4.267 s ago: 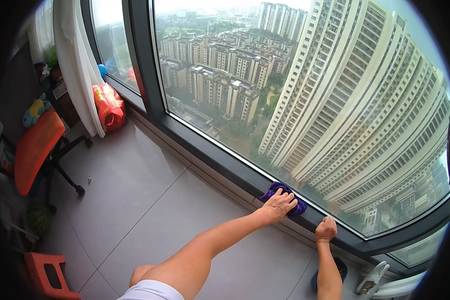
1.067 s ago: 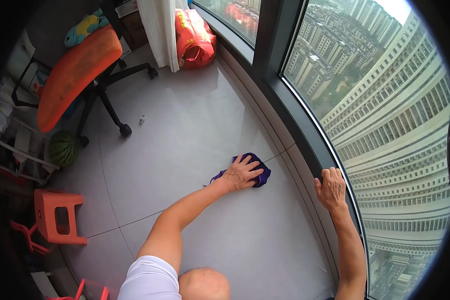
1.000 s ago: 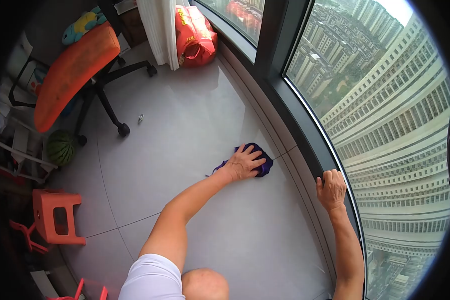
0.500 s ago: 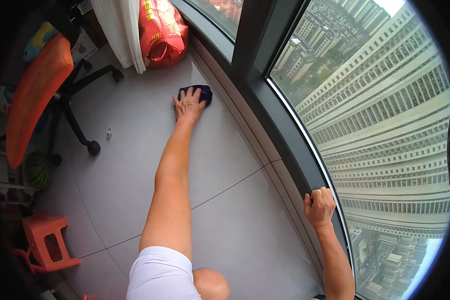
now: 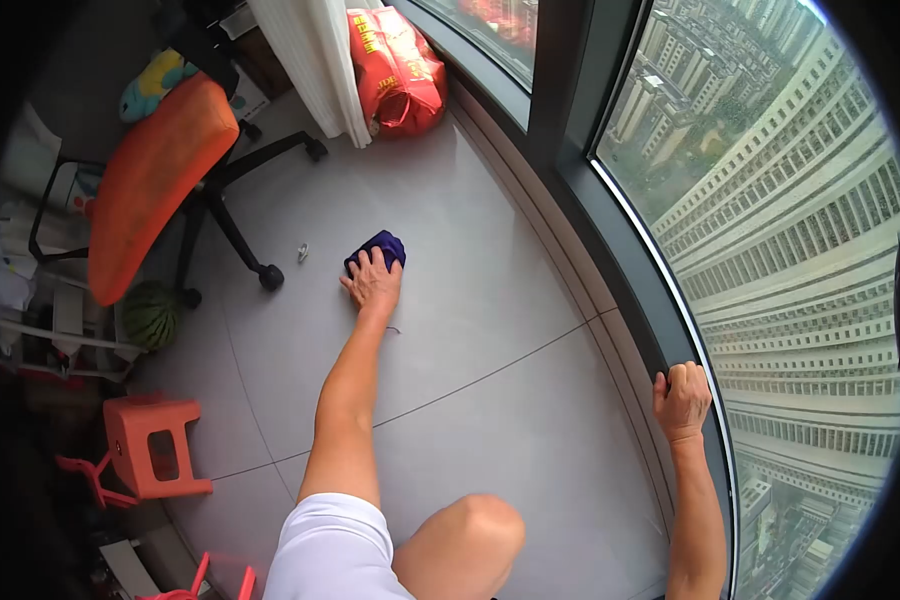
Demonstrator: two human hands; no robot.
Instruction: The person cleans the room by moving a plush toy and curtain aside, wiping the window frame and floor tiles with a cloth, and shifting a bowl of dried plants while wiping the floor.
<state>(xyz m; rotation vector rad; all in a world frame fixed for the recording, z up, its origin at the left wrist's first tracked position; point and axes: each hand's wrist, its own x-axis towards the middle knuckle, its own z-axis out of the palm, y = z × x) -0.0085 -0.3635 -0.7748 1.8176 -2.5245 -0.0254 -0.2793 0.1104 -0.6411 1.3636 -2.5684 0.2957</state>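
My left hand (image 5: 373, 284) presses a bunched dark purple cloth (image 5: 386, 246) against the grey tiled floor (image 5: 460, 400). Its fingers lie over the cloth's near side, partly spread. By the left wrist, a small thin dark strand (image 5: 394, 330) shows on the floor; what it is, I cannot tell. My right hand (image 5: 683, 402) is closed over the dark window frame (image 5: 642, 290) at the right, thumb on the room side. A small whitish object (image 5: 303, 252) lies a little left of the cloth.
An orange swivel chair (image 5: 160, 190) stands at left, with a watermelon (image 5: 151, 316) below it. A red plastic stool (image 5: 155, 445) is nearer. At the back, a red bag (image 5: 400, 75) sits beside a white curtain (image 5: 315, 70). Tall buildings show through the window.
My left hand has drawn the cloth away from the window wall, leftward and nearer to me. The view has shifted, and more of my bent knee shows. My right hand stays on the frame.
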